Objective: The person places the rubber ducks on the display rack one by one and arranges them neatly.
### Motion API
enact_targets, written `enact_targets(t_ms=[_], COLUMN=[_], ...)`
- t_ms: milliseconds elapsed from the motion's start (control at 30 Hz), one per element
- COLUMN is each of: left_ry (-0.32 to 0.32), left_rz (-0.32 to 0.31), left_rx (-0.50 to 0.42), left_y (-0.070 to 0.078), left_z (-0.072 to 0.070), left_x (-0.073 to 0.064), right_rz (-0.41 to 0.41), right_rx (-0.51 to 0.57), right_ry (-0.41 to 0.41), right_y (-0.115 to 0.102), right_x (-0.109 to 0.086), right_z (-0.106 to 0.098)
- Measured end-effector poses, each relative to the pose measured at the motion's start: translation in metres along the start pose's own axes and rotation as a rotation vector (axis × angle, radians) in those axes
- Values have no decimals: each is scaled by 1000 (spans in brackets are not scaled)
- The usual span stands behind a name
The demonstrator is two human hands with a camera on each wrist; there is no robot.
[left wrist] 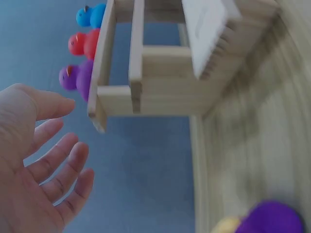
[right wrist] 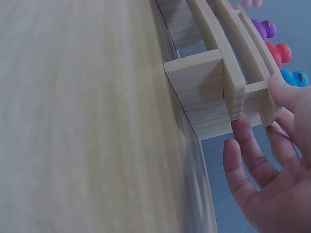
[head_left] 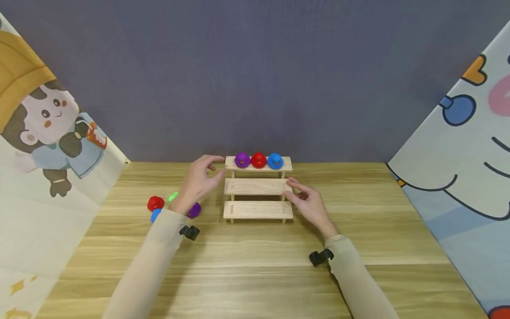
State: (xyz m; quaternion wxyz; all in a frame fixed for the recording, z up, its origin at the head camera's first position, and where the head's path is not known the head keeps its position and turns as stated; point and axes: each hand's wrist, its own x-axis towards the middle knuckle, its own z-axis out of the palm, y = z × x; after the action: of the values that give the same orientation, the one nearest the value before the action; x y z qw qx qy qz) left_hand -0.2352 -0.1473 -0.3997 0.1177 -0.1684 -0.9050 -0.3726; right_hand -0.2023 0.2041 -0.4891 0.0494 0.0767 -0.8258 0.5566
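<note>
A three-step wooden display stand [head_left: 258, 209] stands toward the back of the table. On its top step sit a purple toy duck [head_left: 242, 160], a red toy duck [head_left: 259, 160] and a blue toy duck [head_left: 275, 161] in a row. My left hand [head_left: 201, 179] is held beside the top step's left end, thumb and fingers spread, with nothing between them. At the other side, my right hand [head_left: 308, 201] pinches the right end of the middle step between thumb and fingers. In the right wrist view, another fingertip [right wrist: 238, 127] lies right at the lower step's corner.
Left of the stand are a loose red duck [head_left: 156, 203], a blue one [head_left: 156, 215], a green one [head_left: 173, 196] and a purple one [head_left: 194, 210], partly hidden by my left arm. A dark wall [head_left: 255, 79] rises behind the table, with printed panels [head_left: 446, 146] at both sides.
</note>
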Motion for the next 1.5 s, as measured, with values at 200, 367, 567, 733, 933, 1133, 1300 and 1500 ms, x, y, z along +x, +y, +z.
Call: enact_targets(t_ms=[200, 367, 567, 733, 933, 1133, 1300, 1500], left_ry=[-18, -43, -59, -37, -93, -147, -200, -220], left_rz=[-19, -25, -82, -92, -110, -130, -136, -125], left_rx=[31, 62, 102, 122, 136, 175, 186, 193], left_y=[-16, -30, -47, -61, -68, -72, -78, -82], left_z=[-5, -7, -19, -26, -28, -29, -29, -29], left_x=[-16, -33, -56, -72, -88, -96, -102, -105], right_rz=[8, 25, 29, 22, 15, 18, 18, 25], right_rx=[-9, -28, 1, 5, -9, 0, 3, -3], right_ry=[4, 19, -4, 4, 0, -2, -16, -12], right_y=[1, -2, -6, -7, -7, -5, -4, -3], right_x=[-3, -3, -3, -1, 1, 0, -1, -2], right_z=[-4, -6, -3, -2, -2, -1, -1, 0])
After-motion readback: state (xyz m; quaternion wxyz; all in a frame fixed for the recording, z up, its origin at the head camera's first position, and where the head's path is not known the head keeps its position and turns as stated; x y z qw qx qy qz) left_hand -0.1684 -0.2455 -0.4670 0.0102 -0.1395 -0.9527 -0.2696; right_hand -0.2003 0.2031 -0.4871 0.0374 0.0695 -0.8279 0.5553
